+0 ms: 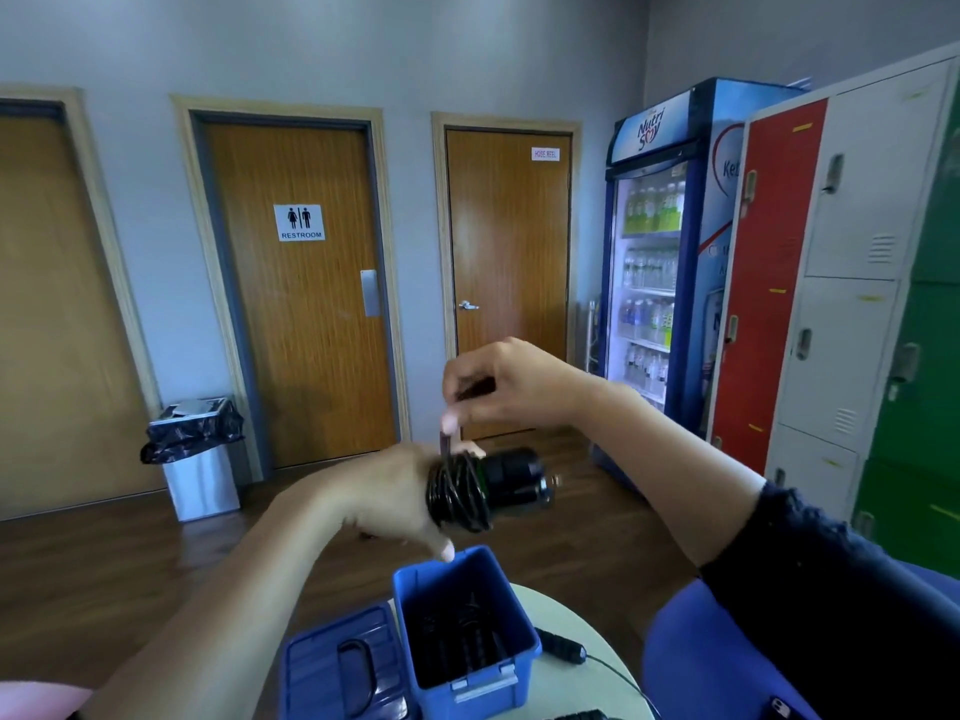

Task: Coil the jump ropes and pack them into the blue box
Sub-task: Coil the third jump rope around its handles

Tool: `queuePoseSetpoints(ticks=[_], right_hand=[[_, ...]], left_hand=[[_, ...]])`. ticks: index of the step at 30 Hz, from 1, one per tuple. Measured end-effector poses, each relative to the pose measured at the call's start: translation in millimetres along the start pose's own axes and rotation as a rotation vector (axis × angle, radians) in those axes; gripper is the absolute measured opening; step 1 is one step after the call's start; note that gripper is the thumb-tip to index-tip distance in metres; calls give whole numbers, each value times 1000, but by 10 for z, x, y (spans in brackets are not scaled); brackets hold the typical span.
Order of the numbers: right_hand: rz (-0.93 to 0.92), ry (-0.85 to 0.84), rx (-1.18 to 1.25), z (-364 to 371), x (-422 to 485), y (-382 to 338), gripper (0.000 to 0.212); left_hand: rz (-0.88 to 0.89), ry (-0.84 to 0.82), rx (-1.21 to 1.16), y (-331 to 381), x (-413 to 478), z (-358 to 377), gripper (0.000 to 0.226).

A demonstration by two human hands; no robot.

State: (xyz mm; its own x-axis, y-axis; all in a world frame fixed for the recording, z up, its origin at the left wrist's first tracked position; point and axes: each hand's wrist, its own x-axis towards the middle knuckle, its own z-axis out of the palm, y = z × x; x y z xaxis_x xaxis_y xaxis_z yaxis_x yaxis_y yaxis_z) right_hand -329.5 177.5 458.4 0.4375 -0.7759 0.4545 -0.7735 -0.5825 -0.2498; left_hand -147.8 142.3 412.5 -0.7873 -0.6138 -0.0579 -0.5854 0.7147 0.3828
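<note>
Dark navy sleeve [831, 589] on the right arm [649, 433] — textured knit, lacy edge — left forearm [260, 563] bare.

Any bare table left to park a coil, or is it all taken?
Bare table only right of the box, bordered by the loose handle and its cord. The left side is crowded: the lid lies right beside the box. The box top is open, with ropes already inside.

box [447, 708] on the table [569, 688], lid [317, 667] just left of it, ropes [457, 641] inside, 1 handle [561, 646] just right
</note>
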Motion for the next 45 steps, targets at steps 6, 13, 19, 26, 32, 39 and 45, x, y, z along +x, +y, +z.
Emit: queuePoseSetpoints(ticks=[6,13,19,26,32,39,45], right_hand=[[253,27,454,307,-159,358,36],[509,193,609,863,-301,137,57],[537,200,281,848,-438,128,50],[359,11,-461,531,-353,16,32],[6,51,-650,-26,-121,-150,24],[50,55,20,-223,35,120,19],[180,103,532,-32,-83,283,23]], left_hand=[[237,99,-309,42,-137,-84,44],[326,285,-640,30,-75,-55,16],[-98,511,-666,-156,119,-55,40],[-590,451,-147,-191,359,-20,100],[-437,324,293,-11,358,62,107],[-4,285,-56,226,219,156,63],[224,245,-576,141,160,156,49]])
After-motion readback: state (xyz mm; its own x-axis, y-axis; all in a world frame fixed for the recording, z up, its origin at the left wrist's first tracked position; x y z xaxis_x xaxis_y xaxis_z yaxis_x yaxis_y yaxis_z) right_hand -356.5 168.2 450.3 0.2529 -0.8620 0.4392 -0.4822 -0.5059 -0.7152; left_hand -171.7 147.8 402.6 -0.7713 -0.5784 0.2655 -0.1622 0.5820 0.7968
